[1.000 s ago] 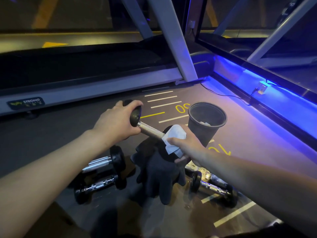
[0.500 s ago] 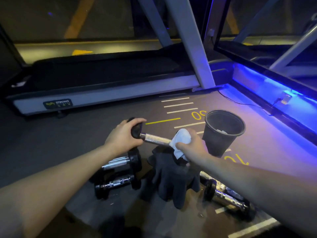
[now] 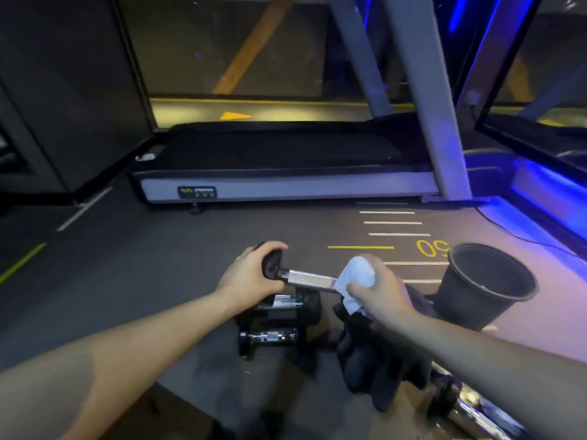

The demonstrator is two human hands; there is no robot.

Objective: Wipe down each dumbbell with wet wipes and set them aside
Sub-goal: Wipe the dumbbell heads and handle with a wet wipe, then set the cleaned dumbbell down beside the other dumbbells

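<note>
I hold a dumbbell [image 3: 306, 278] with a chrome bar and black heads level above the floor. My left hand [image 3: 246, 277] grips its left head. My right hand [image 3: 378, 289] presses a white wet wipe [image 3: 355, 277] around the bar's right end, which hides the right head. Below, two more dumbbells lie on the floor: one [image 3: 290, 304] partly hidden under my left hand and one [image 3: 270, 337] nearer to me. Another chrome dumbbell [image 3: 470, 411] lies at the lower right, partly under my right forearm.
A black bin [image 3: 486, 287] stands to the right with a scrap of white inside. A dark cloth or glove [image 3: 378, 360] hangs below my right hand. A treadmill [image 3: 286, 185] crosses the floor ahead, its grey upright at the right. Blue-lit glass wall runs along the right.
The camera has tilted up, so hands and dumbbell sit lower in view. The wipe has stayed at the bar's right end, bunched more over it. Left hand's grip is unchanged.
</note>
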